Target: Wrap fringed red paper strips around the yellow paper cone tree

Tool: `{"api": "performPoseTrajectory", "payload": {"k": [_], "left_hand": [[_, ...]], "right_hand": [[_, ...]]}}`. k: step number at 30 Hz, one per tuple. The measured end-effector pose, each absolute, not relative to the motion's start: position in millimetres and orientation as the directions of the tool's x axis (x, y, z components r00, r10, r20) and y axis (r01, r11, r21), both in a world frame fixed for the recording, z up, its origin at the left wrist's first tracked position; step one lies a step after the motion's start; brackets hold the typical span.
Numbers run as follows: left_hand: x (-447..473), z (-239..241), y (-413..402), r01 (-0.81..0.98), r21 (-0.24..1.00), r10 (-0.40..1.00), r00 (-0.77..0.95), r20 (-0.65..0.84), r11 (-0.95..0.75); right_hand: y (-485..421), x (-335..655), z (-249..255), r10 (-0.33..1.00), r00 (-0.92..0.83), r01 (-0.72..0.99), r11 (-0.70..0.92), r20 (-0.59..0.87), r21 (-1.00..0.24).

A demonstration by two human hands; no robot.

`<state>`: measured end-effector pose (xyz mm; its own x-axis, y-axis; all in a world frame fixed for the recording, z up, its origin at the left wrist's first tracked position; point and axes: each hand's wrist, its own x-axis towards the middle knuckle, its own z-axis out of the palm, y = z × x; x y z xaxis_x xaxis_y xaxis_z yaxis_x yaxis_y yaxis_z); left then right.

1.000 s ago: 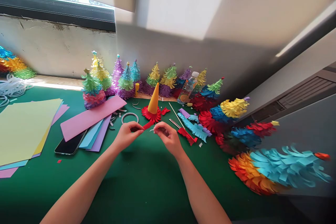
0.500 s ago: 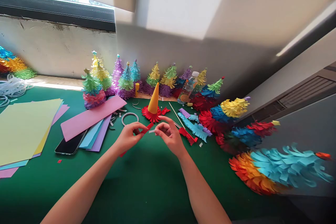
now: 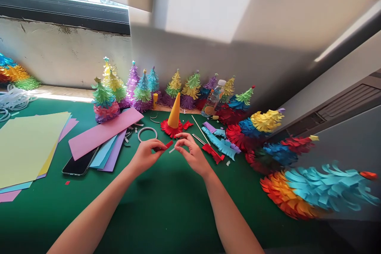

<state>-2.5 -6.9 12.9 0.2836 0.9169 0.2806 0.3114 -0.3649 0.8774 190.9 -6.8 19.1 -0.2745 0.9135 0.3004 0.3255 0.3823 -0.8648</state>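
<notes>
My left hand (image 3: 147,154) pinches a red fringed paper strip (image 3: 166,145) above the green mat. My right hand (image 3: 190,154) is just to its right, thumb and forefinger pinched on a thin white sliver (image 3: 172,150) at the strip's end. Right behind both hands stands an orange paper cone (image 3: 174,112) with a red fringe skirt (image 3: 170,128) round its base. A ring of tape (image 3: 147,133) lies to the left of the cone.
Finished paper trees (image 3: 143,87) line the back wall and curve along the right side (image 3: 321,188). Coloured paper sheets (image 3: 29,145), a pink strip (image 3: 104,133) and a phone (image 3: 79,164) lie left. Cut blue and red fringe (image 3: 220,147), sticks and a bottle (image 3: 212,101) sit right of the cone.
Both hands have lifted slightly toward the cone. The right hand's fingers have spread out somewhat, and the red strip's free end has turned upward.
</notes>
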Motion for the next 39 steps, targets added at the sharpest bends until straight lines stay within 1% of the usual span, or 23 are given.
{"api": "performPoseTrajectory", "payload": {"k": [10, 15, 19, 23, 29, 36, 39], "left_hand": [[-2, 11, -9, 0.302, 0.869, 0.9, 0.324, 0.292, -0.391], [-1, 13, -9, 0.289, 0.872, 0.897, 0.33, 0.295, -0.394], [-1, 13, -10, 0.275, 0.874, 0.889, 0.347, 0.298, -0.401], [-1, 13, -10, 0.257, 0.88, 0.885, 0.356, 0.299, -0.4], [1, 15, -11, 0.246, 0.891, 0.892, 0.349, 0.286, -0.382], [1, 16, -11, 0.237, 0.885, 0.887, 0.345, 0.308, -0.4], [1, 16, -11, 0.233, 0.887, 0.887, 0.344, 0.309, -0.4]], "right_hand": [[-1, 191, 9, 0.953, -0.243, 0.168, 0.227, 0.183, -0.959], [0, 190, 9, 0.969, -0.21, 0.108, 0.153, 0.128, -0.982], [0, 190, 7, 0.973, -0.203, 0.098, 0.134, 0.112, -0.986], [0, 187, 4, 0.982, -0.161, 0.087, 0.115, 0.099, -0.99], [-1, 181, 6, 0.991, -0.124, -0.033, 0.044, 0.048, -0.998], [-2, 179, 8, 0.994, -0.107, -0.069, 0.026, 0.033, -0.997], [-2, 178, 8, 0.993, -0.102, -0.072, 0.046, 0.053, -0.996]]}}
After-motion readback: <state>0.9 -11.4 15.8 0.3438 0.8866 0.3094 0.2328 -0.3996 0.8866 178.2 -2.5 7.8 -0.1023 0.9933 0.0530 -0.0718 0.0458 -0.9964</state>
